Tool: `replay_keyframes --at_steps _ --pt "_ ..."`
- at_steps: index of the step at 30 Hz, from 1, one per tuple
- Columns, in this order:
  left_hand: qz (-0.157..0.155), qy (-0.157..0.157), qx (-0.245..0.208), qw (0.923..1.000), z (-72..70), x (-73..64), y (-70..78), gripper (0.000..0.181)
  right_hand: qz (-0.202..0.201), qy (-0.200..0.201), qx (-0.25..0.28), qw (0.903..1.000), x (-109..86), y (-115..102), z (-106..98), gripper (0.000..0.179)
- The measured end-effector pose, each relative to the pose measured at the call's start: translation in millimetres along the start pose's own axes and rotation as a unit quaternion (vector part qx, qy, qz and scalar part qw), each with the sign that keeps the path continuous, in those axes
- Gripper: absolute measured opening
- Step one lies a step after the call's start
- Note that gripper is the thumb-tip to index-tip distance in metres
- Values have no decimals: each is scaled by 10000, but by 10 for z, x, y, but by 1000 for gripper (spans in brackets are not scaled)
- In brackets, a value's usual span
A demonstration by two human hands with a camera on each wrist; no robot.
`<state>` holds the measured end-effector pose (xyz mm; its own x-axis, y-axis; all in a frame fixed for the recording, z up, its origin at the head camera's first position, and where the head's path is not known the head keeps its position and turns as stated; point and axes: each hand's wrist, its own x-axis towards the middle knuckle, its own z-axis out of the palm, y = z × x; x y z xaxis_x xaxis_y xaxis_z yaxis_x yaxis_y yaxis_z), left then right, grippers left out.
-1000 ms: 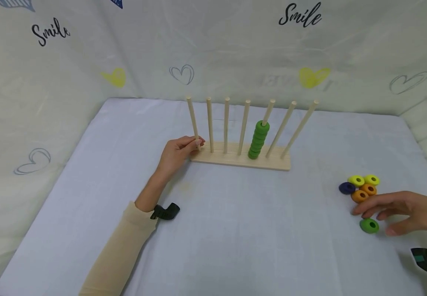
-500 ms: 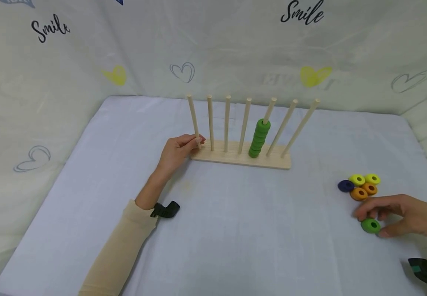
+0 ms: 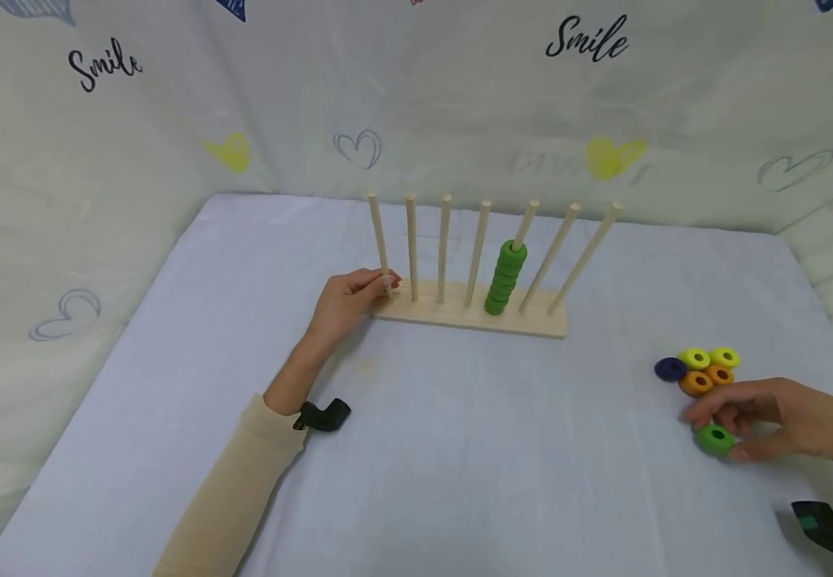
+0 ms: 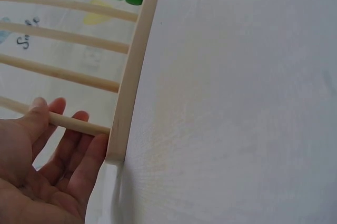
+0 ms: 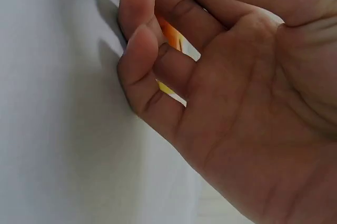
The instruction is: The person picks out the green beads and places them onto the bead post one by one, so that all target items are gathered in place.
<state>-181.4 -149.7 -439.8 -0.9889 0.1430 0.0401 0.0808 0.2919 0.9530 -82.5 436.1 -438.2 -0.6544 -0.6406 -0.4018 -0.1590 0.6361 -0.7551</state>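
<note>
A wooden peg stand (image 3: 430, 312) with a row of upright pegs stands toward the back of the white-covered table. My left hand (image 3: 344, 304) holds its leftmost peg (image 4: 79, 124) near the base, between thumb and fingers. Stacked green beads (image 3: 504, 280) fill most of the third peg from the right. Far to the right, my right hand (image 3: 784, 413) pinches a loose green bead (image 3: 709, 445) between thumb and fingers, low at the cloth. In the right wrist view, the palm and curled fingers hide most of that bead.
Just beyond the right hand lie loose beads: a dark blue one (image 3: 670, 369), two orange ones (image 3: 696, 384) and two yellow ones (image 3: 725, 357). A printed curtain (image 3: 459, 96) hangs behind the table's far edge.
My right hand's thumb and fingers have closed in on the loose green bead, which has shifted slightly left. My left hand stays on the peg.
</note>
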Motion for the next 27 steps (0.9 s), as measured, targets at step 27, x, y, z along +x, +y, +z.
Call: replay_keyframes --at_steps 27 --pt "-71 -15 -115 9999 -3 -48 26 26 395 3425 212 9385 303 -814 -110 38"
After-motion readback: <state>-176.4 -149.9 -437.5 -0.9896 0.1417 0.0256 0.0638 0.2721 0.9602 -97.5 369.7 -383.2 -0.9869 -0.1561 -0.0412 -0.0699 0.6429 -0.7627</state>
